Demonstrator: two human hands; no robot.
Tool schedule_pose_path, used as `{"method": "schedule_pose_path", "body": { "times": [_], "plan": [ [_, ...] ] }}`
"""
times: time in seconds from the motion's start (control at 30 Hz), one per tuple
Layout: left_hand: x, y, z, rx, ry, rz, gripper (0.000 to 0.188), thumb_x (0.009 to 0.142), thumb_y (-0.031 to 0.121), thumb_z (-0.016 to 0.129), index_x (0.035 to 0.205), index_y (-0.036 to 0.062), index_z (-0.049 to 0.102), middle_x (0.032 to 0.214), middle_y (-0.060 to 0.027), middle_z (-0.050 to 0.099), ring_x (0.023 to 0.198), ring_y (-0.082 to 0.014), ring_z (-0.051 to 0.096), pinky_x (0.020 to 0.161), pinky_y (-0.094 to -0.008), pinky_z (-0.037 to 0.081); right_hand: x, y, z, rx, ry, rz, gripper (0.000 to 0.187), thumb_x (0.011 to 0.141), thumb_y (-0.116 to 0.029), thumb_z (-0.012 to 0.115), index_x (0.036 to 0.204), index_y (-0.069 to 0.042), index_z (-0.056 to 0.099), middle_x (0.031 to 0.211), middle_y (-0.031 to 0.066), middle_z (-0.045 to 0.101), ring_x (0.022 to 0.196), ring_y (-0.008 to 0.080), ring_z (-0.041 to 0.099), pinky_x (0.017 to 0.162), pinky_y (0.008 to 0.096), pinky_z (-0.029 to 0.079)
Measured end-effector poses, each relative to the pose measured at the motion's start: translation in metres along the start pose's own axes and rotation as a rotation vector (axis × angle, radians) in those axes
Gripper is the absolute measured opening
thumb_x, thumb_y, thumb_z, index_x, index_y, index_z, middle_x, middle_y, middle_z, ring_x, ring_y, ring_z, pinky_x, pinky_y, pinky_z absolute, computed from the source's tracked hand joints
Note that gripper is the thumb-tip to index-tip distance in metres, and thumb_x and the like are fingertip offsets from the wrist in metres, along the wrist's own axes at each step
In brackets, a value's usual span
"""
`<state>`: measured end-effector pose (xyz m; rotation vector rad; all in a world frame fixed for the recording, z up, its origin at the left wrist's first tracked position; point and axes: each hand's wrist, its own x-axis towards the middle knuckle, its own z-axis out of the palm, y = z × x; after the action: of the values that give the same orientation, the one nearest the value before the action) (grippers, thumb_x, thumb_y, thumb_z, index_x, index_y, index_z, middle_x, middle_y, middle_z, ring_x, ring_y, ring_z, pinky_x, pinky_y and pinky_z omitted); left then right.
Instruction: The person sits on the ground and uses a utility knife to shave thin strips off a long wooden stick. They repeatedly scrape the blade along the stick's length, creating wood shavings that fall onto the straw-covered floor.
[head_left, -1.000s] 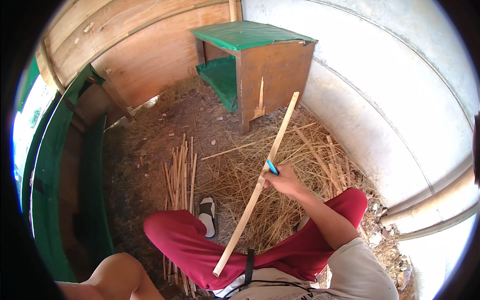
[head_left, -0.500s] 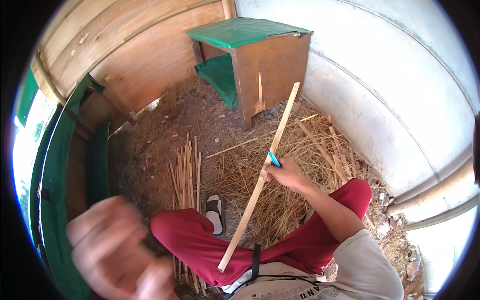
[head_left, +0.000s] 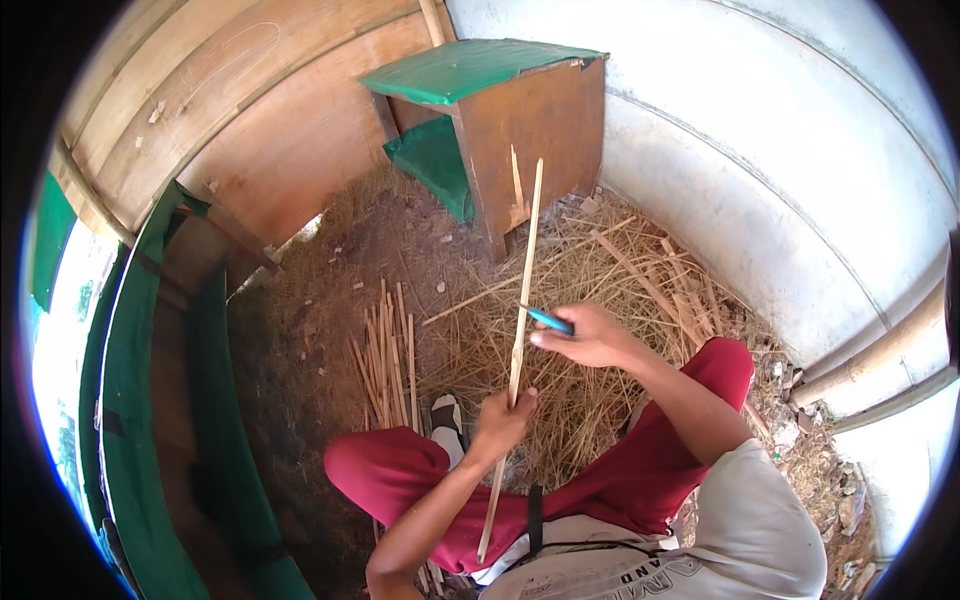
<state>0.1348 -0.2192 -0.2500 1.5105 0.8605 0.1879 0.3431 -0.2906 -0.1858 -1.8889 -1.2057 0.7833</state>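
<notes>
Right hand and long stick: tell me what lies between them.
In the head view, a blue tool, held by the right hand, spans the gap, its tip at the long stick.

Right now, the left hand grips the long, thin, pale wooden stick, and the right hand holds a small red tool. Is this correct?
Not quite: the head view shows that the small tool in the right hand is blue, not red. The left hand does grip the long, thin, pale wooden stick.

tan stick (head_left: 530, 245), apparently blue tool (head_left: 551, 321)
</notes>
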Motion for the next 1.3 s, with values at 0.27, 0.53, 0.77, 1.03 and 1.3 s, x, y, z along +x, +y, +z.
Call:
{"method": "schedule_pose_path", "body": {
  "times": [0.27, 0.53, 0.77, 1.03, 1.3],
  "plan": [
    [-0.009, 0.002, 0.0, 0.129, 0.029, -0.113, 0.044, 0.092, 0.033, 0.069, 0.063, 0.0037, 0.055, 0.052, 0.0049, 0.042, 0.051, -0.0057, 0.036, 0.045, -0.0295, 0.03, -0.005, 0.018, -0.002, -0.514, -0.023, 0.051, 0.022, 0.087, -0.025, 0.064, 0.079, -0.005, 0.073, 0.064, 0.0115, 0.066, 0.052, 0.0259, 0.064, 0.05, 0.0397, 0.053],
    [-0.007, -0.001, 0.005, 0.307, -0.033, -0.044, 0.045, 0.084, 0.029, 0.076, 0.059, 0.005, 0.048, 0.051, 0.0, 0.044, 0.05, -0.0107, 0.04, 0.046, -0.0332, 0.035, -0.001, 0.021, 0.028, -0.625, -0.116, 0.042, 0.017, 0.077, -0.016, 0.064, 0.072, 0.0, 0.069, 0.068, 0.0176, 0.067, 0.062, 0.0334, 0.068, 0.057, 0.0424, 0.055],
    [-0.01, -0.012, 0.005, 0.423, -0.044, -0.093, 0.038, 0.079, 0.024, 0.078, 0.068, 0.0022, 0.049, 0.059, -0.0078, 0.051, 0.055, -0.0162, 0.048, 0.053, -0.0362, 0.042, 0.01, 0.037, 0.042, -0.674, -0.103, 0.038, 0.013, 0.078, -0.011, 0.064, 0.077, 0.0, 0.07, 0.076, 0.0178, 0.068, 0.073, 0.0315, 0.071, 0.062, 0.0425, 0.056],
    [-0.052, -0.015, 0.005, 0.546, -0.151, -0.158, 0.034, 0.081, 0.022, 0.074, 0.073, -0.0033, 0.052, 0.06, -0.0129, 0.054, 0.056, -0.0229, 0.052, 0.059, -0.0399, 0.045, 0.041, 0.081, 0.017, -0.653, -0.037, 0.25, 0.012, 0.082, -0.007, 0.061, 0.083, 0.001, 0.07, 0.082, 0.0197, 0.068, 0.077, 0.0306, 0.07, 0.067, 0.0432, 0.057],
    [-0.095, -0.023, -0.01, 0.503, -0.169, -0.172, 0.031, 0.082, 0.016, 0.069, 0.07, -0.0007, 0.046, 0.057, -0.0089, 0.046, 0.055, -0.0172, 0.044, 0.053, -0.0385, 0.039, 0.046, 0.083, 0.032, -0.661, -0.013, 0.182, 0.016, 0.085, -0.009, 0.06, 0.091, 0.0, 0.072, 0.091, 0.0167, 0.071, 0.086, 0.0298, 0.071, 0.072, 0.0415, 0.057]
  ]
}}
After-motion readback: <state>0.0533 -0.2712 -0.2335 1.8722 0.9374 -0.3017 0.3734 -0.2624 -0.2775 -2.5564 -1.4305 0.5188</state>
